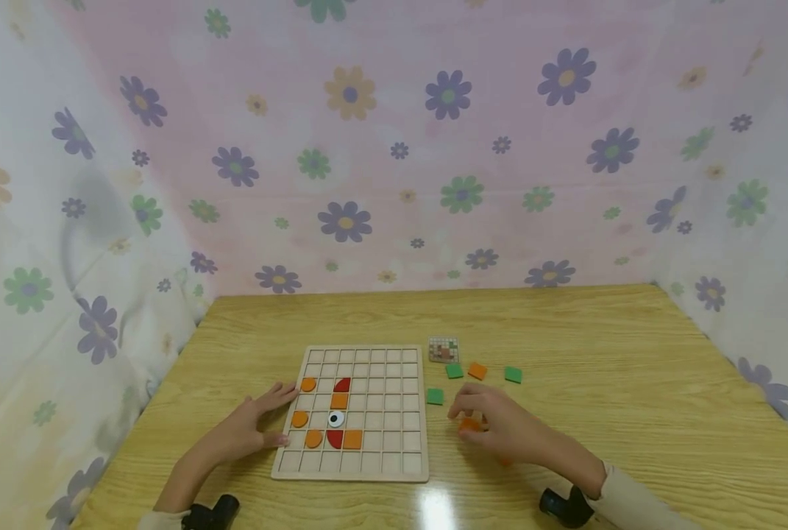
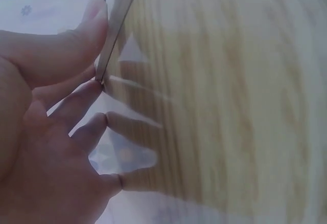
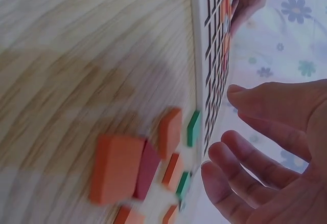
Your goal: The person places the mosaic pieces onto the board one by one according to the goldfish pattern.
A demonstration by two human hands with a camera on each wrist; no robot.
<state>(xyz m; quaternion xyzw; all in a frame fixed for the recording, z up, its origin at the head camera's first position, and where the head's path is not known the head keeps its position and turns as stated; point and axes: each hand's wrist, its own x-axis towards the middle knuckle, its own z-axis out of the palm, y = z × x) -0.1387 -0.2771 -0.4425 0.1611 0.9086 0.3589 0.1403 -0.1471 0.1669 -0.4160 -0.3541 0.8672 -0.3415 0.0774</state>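
A light wooden grid board (image 1: 394,421) lies on the table, holding orange discs, orange squares, red quarter-round pieces and a white eye piece (image 1: 336,419). My left hand (image 1: 251,423) rests at its left edge, fingers spread and thumb apart, touching the rim. To the right of the board, my right hand (image 1: 499,421) hovers over loose tiles, with its thumb and fingers apart and nothing between them. An orange tile (image 1: 470,425) shows below its fingers. In the right wrist view, an orange tile (image 3: 116,168) lies against a dark red piece (image 3: 147,172).
A small pattern card (image 1: 444,350) lies by the board's far right corner. Near it are green tiles (image 1: 513,375) and an orange tile (image 1: 477,370). Another green tile (image 1: 435,397) sits beside the board's right edge. Flowered cloth (image 1: 394,147) surrounds the table's back and sides.
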